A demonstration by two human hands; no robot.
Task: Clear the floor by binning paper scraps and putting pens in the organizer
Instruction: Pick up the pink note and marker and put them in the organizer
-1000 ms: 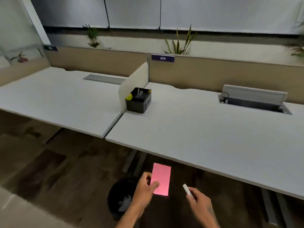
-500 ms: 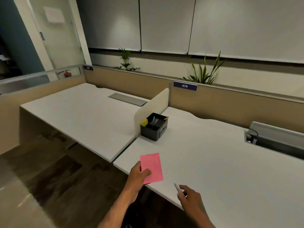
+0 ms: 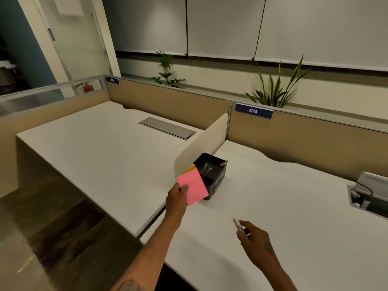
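Beside the divider (image 3: 201,143), organizer (image 3: 212,177); left hand (image 3: 177,198) pinches pink paper (image 3: 194,189), right hand (image 3: 255,236) pen (image 3: 239,225).

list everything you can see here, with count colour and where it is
desks: 2, white, side by side, split by a low white divider
organizer: 1, black, on the right desk against the divider, holding yellow and orange items
pink paper: 1, pink, held up in front of the organizer
pen: 1, white-grey, held above the right desk
number signs: 2, blue, on the tan back partition
cable trays: 2, grey, one closed in the left desk, one open at far right
plants: 2, green, behind the partition
fire extinguisher: 1, red, behind the glass at left
floor: dark wood, lower left
left hand: fingers pinching the pink paper
right hand: fingers gripping the pen
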